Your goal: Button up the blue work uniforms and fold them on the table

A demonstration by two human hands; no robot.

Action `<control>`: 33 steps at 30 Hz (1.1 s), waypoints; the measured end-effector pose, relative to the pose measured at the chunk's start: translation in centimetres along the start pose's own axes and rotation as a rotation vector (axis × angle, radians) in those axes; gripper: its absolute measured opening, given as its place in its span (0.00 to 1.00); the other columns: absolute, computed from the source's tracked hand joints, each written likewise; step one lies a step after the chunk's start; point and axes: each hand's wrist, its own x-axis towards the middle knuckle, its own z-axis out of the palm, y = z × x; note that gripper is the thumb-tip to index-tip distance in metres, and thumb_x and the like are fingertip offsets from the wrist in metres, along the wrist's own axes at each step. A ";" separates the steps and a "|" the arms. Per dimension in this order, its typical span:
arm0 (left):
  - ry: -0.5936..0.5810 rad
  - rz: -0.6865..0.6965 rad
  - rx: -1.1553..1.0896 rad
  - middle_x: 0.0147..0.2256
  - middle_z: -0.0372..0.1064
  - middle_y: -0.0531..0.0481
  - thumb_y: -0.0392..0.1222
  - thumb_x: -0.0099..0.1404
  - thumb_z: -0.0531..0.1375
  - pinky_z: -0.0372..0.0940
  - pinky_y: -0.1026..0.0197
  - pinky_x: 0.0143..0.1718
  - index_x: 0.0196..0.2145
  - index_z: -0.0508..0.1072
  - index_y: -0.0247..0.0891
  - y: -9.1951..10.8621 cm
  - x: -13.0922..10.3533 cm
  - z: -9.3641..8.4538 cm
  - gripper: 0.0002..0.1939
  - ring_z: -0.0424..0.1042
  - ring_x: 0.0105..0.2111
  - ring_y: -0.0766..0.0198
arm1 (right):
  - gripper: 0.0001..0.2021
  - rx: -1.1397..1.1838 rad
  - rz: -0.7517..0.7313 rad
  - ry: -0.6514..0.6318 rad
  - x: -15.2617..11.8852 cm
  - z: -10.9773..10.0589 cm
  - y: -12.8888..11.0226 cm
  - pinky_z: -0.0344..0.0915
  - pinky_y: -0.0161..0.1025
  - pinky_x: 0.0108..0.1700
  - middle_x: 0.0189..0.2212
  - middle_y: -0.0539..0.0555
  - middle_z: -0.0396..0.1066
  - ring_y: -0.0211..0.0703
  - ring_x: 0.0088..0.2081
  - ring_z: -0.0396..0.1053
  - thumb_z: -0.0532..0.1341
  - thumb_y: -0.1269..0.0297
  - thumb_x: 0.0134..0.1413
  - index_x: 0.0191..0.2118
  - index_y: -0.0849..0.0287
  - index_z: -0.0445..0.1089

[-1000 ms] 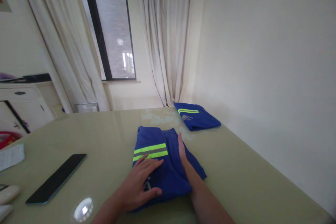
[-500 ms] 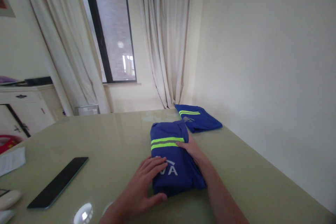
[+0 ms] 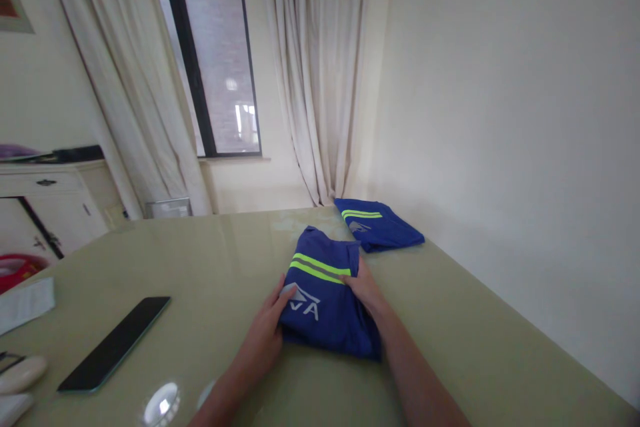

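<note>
A folded blue garment (image 3: 325, 310) with yellow-green and grey reflective stripes and pale lettering lies tilted in front of me on the table. My left hand (image 3: 267, 323) grips its left edge, thumb on top by the printed logo and the other fingers out of sight beneath. On the opposite side, my right hand (image 3: 366, 290) holds the right edge with its thumb over the stripe end. Just beyond, a second folded blue garment (image 3: 390, 230) with similar stripes lies flat near the table's far right edge.
The glossy greenish table (image 3: 210, 267) meets a white wall (image 3: 510, 113) on the right. A dark flat phone-like slab (image 3: 117, 343), a white paper (image 3: 27, 303) and a pale rounded object (image 3: 23, 373) lie on the left. Beyond stand a white cabinet (image 3: 65, 213), curtains and a window.
My left hand has gone from lying flat on the garment to gripping its left edge. The garment has turned, its near end shifting left. My right hand keeps its hold.
</note>
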 end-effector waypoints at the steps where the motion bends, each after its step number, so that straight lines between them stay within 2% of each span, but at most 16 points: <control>1: 0.009 -0.016 0.025 0.72 0.48 0.51 0.20 0.53 0.48 0.51 0.45 0.70 0.64 0.67 0.46 -0.4 0.1 -0.4 0.43 0.56 0.69 0.53 | 0.35 -0.011 0.000 -0.011 0.0 0.0 0.0 0.66 0.47 0.59 0.54 0.57 0.75 0.52 0.53 0.73 0.64 0.69 0.38 0.59 0.57 0.67; 7: 0.019 0.002 0.148 0.71 0.52 0.53 0.20 0.53 0.49 0.50 0.44 0.70 0.65 0.66 0.51 -1.9 0.0 -1.9 0.45 0.56 0.69 0.54 | 0.28 -0.065 0.055 -0.050 -0.4 0.0 -0.2 0.69 0.48 0.56 0.51 0.58 0.77 0.54 0.51 0.75 0.67 0.63 0.44 0.55 0.57 0.71; 11: -0.029 -0.019 0.154 0.71 0.52 0.54 0.21 0.56 0.49 0.53 0.46 0.69 0.65 0.65 0.51 -2.1 0.1 -2.2 0.43 0.60 0.67 0.55 | 0.29 -0.190 0.018 0.032 -0.1 -0.1 -0.2 0.66 0.49 0.59 0.53 0.59 0.76 0.54 0.54 0.73 0.65 0.68 0.42 0.56 0.59 0.71; 14: -0.083 -0.043 0.187 0.71 0.50 0.56 0.20 0.55 0.48 0.56 0.45 0.67 0.66 0.64 0.55 -2.0 0.3 -2.7 0.46 0.62 0.66 0.55 | 0.29 -0.232 0.012 0.009 0.0 -0.1 0.0 0.67 0.47 0.57 0.51 0.60 0.77 0.53 0.52 0.74 0.66 0.69 0.41 0.55 0.60 0.71; 17: -0.111 -0.019 0.363 0.71 0.49 0.57 0.18 0.55 0.47 0.59 0.42 0.65 0.66 0.62 0.59 -1.8 0.6 -3.6 0.47 0.60 0.67 0.53 | 0.29 -0.229 0.046 -0.006 -0.2 -0.2 0.1 0.70 0.45 0.52 0.49 0.59 0.78 0.52 0.49 0.76 0.66 0.68 0.41 0.54 0.59 0.71; 20: -0.090 0.036 0.618 0.71 0.51 0.55 0.18 0.58 0.46 0.61 0.41 0.64 0.65 0.63 0.61 -2.0 0.9 -4.7 0.46 0.57 0.68 0.51 | 0.31 -0.305 0.070 0.024 -0.3 -0.9 0.1 0.70 0.46 0.51 0.48 0.58 0.78 0.53 0.49 0.76 0.67 0.66 0.42 0.56 0.59 0.70; 23: -0.075 0.152 0.766 0.70 0.53 0.53 0.19 0.61 0.47 0.58 0.42 0.66 0.64 0.66 0.59 -2.1 0.9 -5.2 0.43 0.57 0.68 0.52 | 0.34 -0.499 0.084 0.148 -0.5 -1.8 -0.8 0.69 0.48 0.53 0.51 0.62 0.76 0.57 0.52 0.75 0.66 0.67 0.46 0.62 0.61 0.65; 25: -0.104 0.271 0.784 0.69 0.54 0.53 0.19 0.58 0.49 0.52 0.44 0.69 0.64 0.67 0.57 -1.6 0.6 -4.5 0.43 0.58 0.68 0.55 | 0.33 -0.612 0.011 0.255 -0.9 -1.8 -2.0 0.67 0.49 0.56 0.55 0.66 0.72 0.58 0.55 0.72 0.62 0.66 0.53 0.66 0.63 0.61; 27: -0.173 0.372 0.745 0.69 0.56 0.54 0.20 0.55 0.51 0.47 0.45 0.71 0.65 0.66 0.56 -0.4 0.3 -3.0 0.44 0.60 0.67 0.58 | 0.28 -0.673 -0.152 0.274 -1.5 -1.2 -3.5 0.64 0.49 0.60 0.59 0.65 0.69 0.56 0.59 0.68 0.56 0.62 0.61 0.66 0.62 0.62; 30: -0.314 0.436 0.623 0.68 0.58 0.55 0.22 0.54 0.52 0.50 0.48 0.71 0.67 0.62 0.54 2.4 -0.4 -0.4 0.46 0.63 0.65 0.59 | 0.27 -0.727 -0.390 0.096 -2.6 0.6 -5.0 0.55 0.49 0.67 0.65 0.61 0.63 0.53 0.66 0.59 0.52 0.56 0.67 0.67 0.60 0.61; 31: -0.361 0.444 0.580 0.67 0.59 0.54 0.22 0.53 0.52 0.52 0.49 0.70 0.67 0.61 0.53 3.5 -0.6 0.2 0.46 0.64 0.65 0.59 | 0.29 -0.758 -0.409 0.014 -2.8 1.2 -5.0 0.52 0.50 0.69 0.67 0.59 0.60 0.53 0.68 0.55 0.52 0.53 0.67 0.69 0.59 0.59; 33: -0.427 0.463 0.499 0.67 0.60 0.53 0.23 0.53 0.53 0.56 0.50 0.68 0.67 0.61 0.52 5.2 -1.1 0.8 0.45 0.65 0.64 0.56 | 0.33 -0.834 -0.337 -0.150 -3.2 2.3 -4.4 0.46 0.53 0.70 0.71 0.58 0.53 0.55 0.71 0.48 0.53 0.46 0.66 0.70 0.57 0.57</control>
